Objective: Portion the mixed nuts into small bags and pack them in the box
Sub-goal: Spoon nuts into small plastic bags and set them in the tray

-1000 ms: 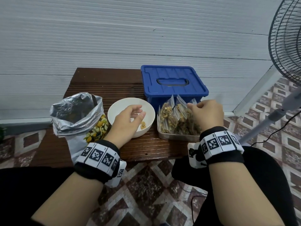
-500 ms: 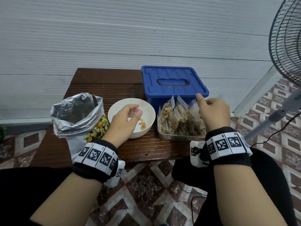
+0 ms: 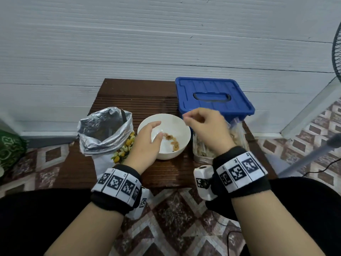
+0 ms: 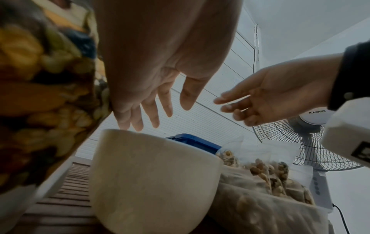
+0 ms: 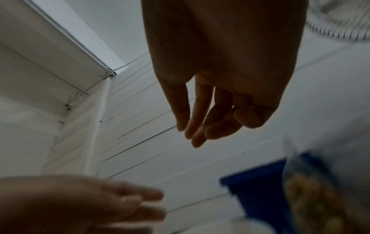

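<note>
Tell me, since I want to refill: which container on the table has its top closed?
The blue box; its lid is on, while the bowl and foil bag are open.

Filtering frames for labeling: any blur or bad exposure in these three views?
Head: sharp, evenly lit. Left wrist: foil nut bag close and out of focus, bowl clearer, fisheye bend. Right wrist: dim, right hand backlit dark, left hand and blue box smeared.

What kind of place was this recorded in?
Most likely a home, perhaps a porch or side room, not a workshop. A low wooden table stands against a white panelled wall, on a patterned tile floor, with a pedestal fan at the right.
</note>
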`<state>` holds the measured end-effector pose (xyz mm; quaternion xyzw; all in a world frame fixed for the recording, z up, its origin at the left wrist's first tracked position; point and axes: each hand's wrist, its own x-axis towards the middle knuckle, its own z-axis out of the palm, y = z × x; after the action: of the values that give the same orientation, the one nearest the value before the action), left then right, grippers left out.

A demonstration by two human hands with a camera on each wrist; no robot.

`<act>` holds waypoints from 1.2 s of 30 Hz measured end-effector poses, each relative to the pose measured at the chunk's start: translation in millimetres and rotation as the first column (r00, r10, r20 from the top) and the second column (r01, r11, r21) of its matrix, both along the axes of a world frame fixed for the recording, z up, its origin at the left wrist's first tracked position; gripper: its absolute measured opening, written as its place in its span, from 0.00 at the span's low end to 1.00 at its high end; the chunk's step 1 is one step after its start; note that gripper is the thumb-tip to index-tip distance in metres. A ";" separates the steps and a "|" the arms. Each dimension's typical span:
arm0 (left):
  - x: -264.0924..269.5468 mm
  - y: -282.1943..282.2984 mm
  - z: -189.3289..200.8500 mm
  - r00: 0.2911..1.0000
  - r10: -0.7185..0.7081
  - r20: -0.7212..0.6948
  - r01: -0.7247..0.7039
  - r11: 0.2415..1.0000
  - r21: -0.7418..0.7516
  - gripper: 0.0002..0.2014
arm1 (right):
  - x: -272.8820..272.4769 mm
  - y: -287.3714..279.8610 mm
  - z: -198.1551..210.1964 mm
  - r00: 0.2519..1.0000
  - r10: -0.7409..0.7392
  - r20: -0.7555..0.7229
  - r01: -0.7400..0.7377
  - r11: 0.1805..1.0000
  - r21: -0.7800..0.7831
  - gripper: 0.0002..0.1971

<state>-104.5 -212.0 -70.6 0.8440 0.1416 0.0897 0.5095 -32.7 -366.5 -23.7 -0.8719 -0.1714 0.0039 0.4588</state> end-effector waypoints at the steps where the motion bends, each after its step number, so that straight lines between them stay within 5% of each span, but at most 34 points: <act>1: -1.3 1.8 -1.0 1.000 0.007 0.001 -0.007 1.000 -0.014 0.20 | 1.4 9.7 -7.2 0.995 0.074 -0.066 -0.077 0.996 -0.036 0.04; 7: -4.9 6.2 15.8 0.997 0.049 0.063 -0.027 0.953 -0.302 0.21 | 20.2 45.0 -39.9 0.939 0.214 -0.269 -0.297 0.898 -0.323 0.11; 15: -6.7 15.7 44.4 0.977 0.095 0.191 -0.016 0.924 -0.381 0.20 | 35.4 76.7 -60.5 0.935 0.182 -0.305 -0.326 0.783 -0.530 0.22; 19: -5.6 19.8 43.6 0.976 0.111 0.186 -0.029 0.918 -0.396 0.19 | 40.1 87.2 -64.5 0.918 0.223 -0.329 -0.392 0.635 -0.665 0.36; 23: -5.7 20.7 43.7 0.976 0.119 0.181 -0.037 0.915 -0.403 0.17 | 39.1 92.3 -66.8 0.911 0.285 -0.297 -0.402 0.467 -0.788 0.37; 28: -6.2 21.8 44.6 0.976 0.123 0.182 -0.040 0.913 -0.405 0.17 | 41.0 92.9 -73.1 0.938 0.247 -0.242 -0.338 0.512 -0.790 0.25; 33: -7.2 21.2 44.9 0.977 0.117 0.177 -0.032 0.907 -0.420 0.15 | 41.7 92.2 -79.3 0.942 0.258 -0.212 -0.324 0.552 -0.769 0.35; 36: -6.3 21.4 44.0 0.978 0.111 0.175 -0.030 0.912 -0.410 0.17 | 44.4 93.8 -79.1 0.940 0.246 -0.237 -0.336 0.539 -0.772 0.32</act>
<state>-110.8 -190.6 -26.6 0.7015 0.1371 0.1591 0.6810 11.7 -272.7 -102.8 -0.9415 -0.2705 0.2002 0.0171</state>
